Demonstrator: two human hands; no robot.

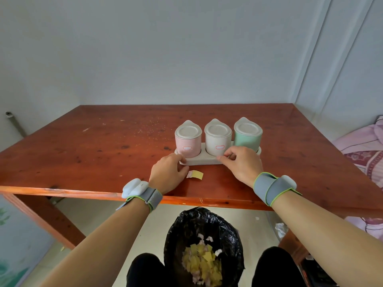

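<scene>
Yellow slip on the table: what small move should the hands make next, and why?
Probably the left hand, holding the tray by its end, should pick up the yellow slip lying just beside it and drop it into the bin below, which already holds many similar slips.

Bare forearms, banded wrists
Grey, green-edged straps [153, 198] carrying white pods [134, 187] sit behind left hand [167, 175] and right hand [241, 162]; black trousers [145, 270] at 6 o'clock.
</scene>
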